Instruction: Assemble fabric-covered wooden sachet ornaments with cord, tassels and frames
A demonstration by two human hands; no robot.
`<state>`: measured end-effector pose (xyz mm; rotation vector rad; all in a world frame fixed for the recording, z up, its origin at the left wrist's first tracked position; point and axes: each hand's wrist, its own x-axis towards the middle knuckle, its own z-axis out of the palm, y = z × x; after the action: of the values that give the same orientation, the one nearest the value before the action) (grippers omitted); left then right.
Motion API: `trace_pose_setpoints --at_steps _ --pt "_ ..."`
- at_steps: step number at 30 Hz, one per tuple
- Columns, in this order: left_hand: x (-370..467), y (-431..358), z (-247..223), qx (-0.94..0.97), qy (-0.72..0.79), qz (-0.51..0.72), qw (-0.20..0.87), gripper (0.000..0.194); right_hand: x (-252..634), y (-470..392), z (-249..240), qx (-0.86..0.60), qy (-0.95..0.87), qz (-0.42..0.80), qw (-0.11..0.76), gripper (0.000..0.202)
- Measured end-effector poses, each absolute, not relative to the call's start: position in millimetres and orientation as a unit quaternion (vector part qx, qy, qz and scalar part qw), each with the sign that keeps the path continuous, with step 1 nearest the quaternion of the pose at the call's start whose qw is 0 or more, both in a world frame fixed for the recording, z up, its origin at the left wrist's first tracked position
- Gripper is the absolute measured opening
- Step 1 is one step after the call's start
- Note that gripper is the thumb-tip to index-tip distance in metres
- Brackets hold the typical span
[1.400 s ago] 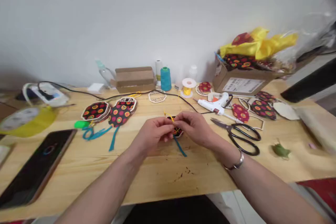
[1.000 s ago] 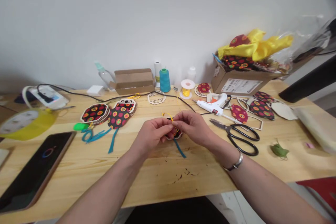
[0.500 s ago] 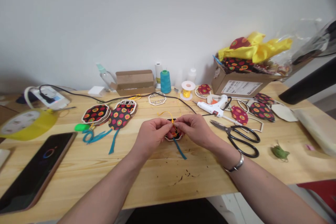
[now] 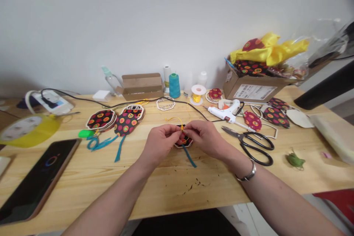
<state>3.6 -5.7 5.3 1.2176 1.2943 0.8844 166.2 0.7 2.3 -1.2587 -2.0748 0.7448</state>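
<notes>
Pinching yellow cord (image 4: pixel 181 127) between the fingers of left hand (image 4: pixel 162 141) and right hand (image 4: pixel 205 135) — probably to control so thin a strand — over the dark floral piece (image 4: pixel 189 142) just below frame centre.

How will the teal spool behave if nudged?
The spool may tip if pushed high: it stands upright, taller than wide. Once down, it would probably roll, being round. It might knock the white tube close by.

Soft diffuse light; faint shadows; edges stretched, soft
</notes>
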Motion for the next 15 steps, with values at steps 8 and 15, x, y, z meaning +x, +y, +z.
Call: trace_pose_setpoints --at_steps 8,15 --pt "5.6 -6.9 10.2 0.505 0.546 0.376 0.553 0.011 166.8 0.9 0.6 -0.465 -0.812 0.213 0.279 0.018" --pt "5.6 -4.8 6.4 0.5 0.535 0.39 0.558 0.017 166.3 -1.0 -3.5 -0.454 -0.823 0.188 0.284 0.018"
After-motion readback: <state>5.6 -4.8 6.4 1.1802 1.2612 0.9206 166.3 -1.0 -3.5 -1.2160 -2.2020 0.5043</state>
